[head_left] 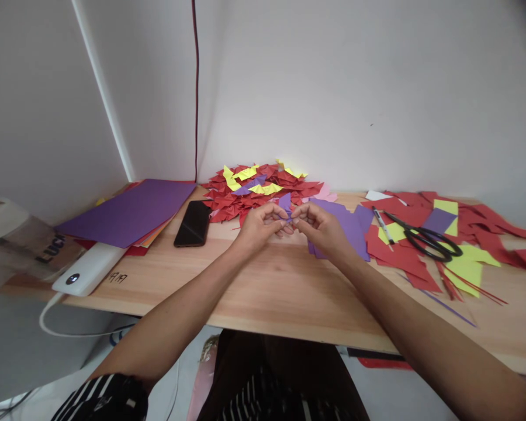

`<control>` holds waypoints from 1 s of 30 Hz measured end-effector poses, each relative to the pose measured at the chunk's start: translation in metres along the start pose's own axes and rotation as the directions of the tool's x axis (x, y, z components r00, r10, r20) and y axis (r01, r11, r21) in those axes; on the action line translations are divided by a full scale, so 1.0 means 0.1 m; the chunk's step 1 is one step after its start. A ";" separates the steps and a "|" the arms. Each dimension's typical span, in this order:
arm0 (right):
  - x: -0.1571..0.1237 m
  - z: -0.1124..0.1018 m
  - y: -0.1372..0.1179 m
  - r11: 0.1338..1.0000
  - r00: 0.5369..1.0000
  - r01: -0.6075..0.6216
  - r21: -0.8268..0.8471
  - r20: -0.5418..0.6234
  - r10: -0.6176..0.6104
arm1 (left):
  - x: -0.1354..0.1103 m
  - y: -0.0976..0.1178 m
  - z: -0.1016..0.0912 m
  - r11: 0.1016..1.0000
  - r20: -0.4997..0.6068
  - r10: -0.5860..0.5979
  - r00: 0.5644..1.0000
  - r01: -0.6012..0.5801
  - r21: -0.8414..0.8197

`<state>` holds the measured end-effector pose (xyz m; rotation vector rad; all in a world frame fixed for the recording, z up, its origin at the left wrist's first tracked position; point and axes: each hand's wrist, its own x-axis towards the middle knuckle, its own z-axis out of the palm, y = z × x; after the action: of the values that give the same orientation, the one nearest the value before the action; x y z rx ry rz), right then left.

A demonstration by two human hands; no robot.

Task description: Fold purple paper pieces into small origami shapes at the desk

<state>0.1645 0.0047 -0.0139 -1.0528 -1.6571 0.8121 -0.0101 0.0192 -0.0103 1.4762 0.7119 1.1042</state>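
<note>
Between my two hands, above the middle of the wooden table [272, 286], is a small piece of folded purple paper [285, 202]. My left hand [263, 225] pinches its left side, and my right hand [318, 225] pinches the right side. The fingertips of both hands nearly meet and cover much of the piece. Behind them lies a heap of folded paper pieces [232, 202], mostly red with some yellow and purple. Flat purple paper sheets [350, 228] rest partly beneath my right hand.
Black scissors [433, 242], a pen [382, 225] and red paper scraps [407, 260] lie on the right. To the left are a black phone [191, 224], a stack of coloured paper [135, 210], a white power bank [90, 272] with a cable, and a clear plastic container [21, 245].
</note>
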 end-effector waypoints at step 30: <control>0.00 -0.03 -0.03 0.936 0.936 -0.321 0.144 0.199 0.290 | -0.01 -0.06 -0.02 0.975 -0.025 0.062 0.998 -0.055 0.214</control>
<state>0.1662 0.0034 -0.0104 -1.1588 -1.5502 1.2642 -0.0114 0.0206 -0.0159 1.6731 0.8344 1.1257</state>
